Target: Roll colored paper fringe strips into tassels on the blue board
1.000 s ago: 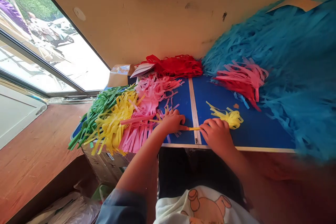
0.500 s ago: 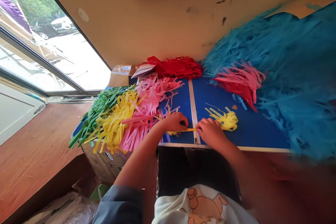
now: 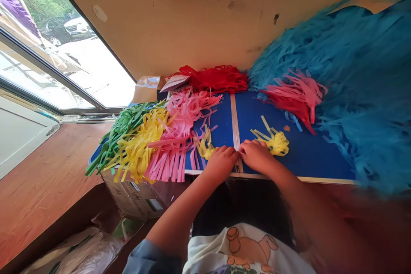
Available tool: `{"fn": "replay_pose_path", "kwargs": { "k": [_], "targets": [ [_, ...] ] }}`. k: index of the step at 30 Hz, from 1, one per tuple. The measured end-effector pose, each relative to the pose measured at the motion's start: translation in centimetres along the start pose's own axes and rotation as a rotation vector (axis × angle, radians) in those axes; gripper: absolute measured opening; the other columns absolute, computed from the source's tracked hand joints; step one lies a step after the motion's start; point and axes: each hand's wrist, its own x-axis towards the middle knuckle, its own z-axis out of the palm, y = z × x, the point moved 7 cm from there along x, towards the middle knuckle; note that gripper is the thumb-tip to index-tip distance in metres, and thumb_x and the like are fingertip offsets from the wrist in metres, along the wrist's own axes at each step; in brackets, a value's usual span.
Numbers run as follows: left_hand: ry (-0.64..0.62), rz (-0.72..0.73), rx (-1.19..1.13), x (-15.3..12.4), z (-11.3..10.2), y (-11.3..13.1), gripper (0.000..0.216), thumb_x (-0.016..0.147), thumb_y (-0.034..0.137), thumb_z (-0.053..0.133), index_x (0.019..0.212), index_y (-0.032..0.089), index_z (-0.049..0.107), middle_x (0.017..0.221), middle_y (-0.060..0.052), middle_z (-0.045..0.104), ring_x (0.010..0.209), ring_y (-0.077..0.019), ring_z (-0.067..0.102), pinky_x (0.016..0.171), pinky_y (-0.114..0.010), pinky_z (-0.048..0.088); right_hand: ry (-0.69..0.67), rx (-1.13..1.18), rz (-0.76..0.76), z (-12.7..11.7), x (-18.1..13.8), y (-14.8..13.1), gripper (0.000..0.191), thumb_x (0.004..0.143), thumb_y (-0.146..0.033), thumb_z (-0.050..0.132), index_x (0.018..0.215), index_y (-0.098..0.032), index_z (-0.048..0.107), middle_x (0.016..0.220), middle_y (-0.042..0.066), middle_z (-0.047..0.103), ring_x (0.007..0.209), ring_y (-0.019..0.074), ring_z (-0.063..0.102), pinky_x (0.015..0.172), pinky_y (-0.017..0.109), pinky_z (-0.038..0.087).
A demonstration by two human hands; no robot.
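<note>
Pinching a bunch of thin, papery yellow strips [image 3: 279, 143] on the flat blue table [image 3: 314, 160], the left hand [image 3: 223, 160] and right hand [image 3: 255, 154] nearly meet. If fingers slip, the strips could spring loose.

Yellow streamers [image 3: 206, 150] partly hidden behind hands [image 3: 221, 163]

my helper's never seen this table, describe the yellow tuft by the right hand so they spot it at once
Find the blue table, then the pale seam crossing it. Right of that seam, next to the right hand, lies the yellow tuft. It is the only yellow there; the big yellow pile is left, between green strips and pink strips.
</note>
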Motion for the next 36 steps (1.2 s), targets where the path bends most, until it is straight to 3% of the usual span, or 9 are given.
{"fn": "replay_pose_path", "kwargs": {
  "k": [6, 18, 23, 28, 36],
  "targets": [
    [0.032, 0.073, 0.077, -1.3, -0.1, 0.6, 0.039, 0.092, 0.035, 0.039, 0.122, 0.014, 0.049, 0.126, -0.009, 0.051, 0.103, -0.0242, 0.048, 0.086, -0.037, 0.040, -0.009, 0.017, 0.075, -0.7, -0.2, 1.7, 0.017, 0.081, -0.035, 0.050, 0.076, -0.022, 0.060, 0.085, 0.003, 0.058, 0.088, 0.0224, 0.051, 0.075, 0.037, 0.031],
    [0.028, 0.061, 0.045, -1.0, 0.3, 0.5, 0.034, 0.093, 0.025, 0.034, 0.122, 0.018, 0.051, 0.124, -0.010, 0.052, 0.102, -0.0242, 0.049, 0.083, -0.039, 0.044, -0.091, 0.028, 0.141, -1.2, 0.2, 3.1, 0.017, 0.078, -0.030, 0.049, 0.070, -0.023, 0.062, 0.090, 0.004, 0.061, 0.092, 0.0240, 0.051, 0.077, 0.039, 0.030],
    [0.060, 0.057, 0.034, -1.4, 0.4, 0.2, 0.034, 0.092, 0.028, 0.038, 0.123, 0.020, 0.050, 0.127, -0.008, 0.051, 0.107, -0.0231, 0.047, 0.090, -0.039, 0.042, -0.122, 0.023, 0.219, -1.8, 0.1, 5.7, 0.021, 0.073, -0.044, 0.058, 0.066, -0.024, 0.062, 0.082, 0.002, 0.063, 0.089, 0.0242, 0.052, 0.075, 0.038, 0.030],
    [0.062, 0.049, 0.027, -1.4, 0.6, 0.1, 0.034, 0.092, 0.029, 0.039, 0.124, 0.021, 0.050, 0.128, -0.006, 0.051, 0.109, -0.0232, 0.047, 0.091, -0.038, 0.041, -0.177, 0.044, 0.300, -2.2, -0.6, 8.2, 0.020, 0.073, -0.043, 0.059, 0.066, -0.024, 0.061, 0.077, 0.001, 0.064, 0.084, 0.0215, 0.054, 0.071, 0.035, 0.030],
    [0.053, 0.041, -0.025, -1.6, 0.2, 0.0, 0.035, 0.091, 0.028, 0.041, 0.125, 0.022, 0.049, 0.130, -0.006, 0.050, 0.111, -0.0220, 0.046, 0.094, -0.038, 0.040, -0.336, 0.100, 0.273, -2.6, 0.8, 9.3, 0.013, 0.070, -0.031, 0.063, 0.066, -0.020, 0.060, 0.059, 0.000, 0.060, 0.056, 0.0136, 0.054, 0.054, 0.026, 0.034]
  ]
}}
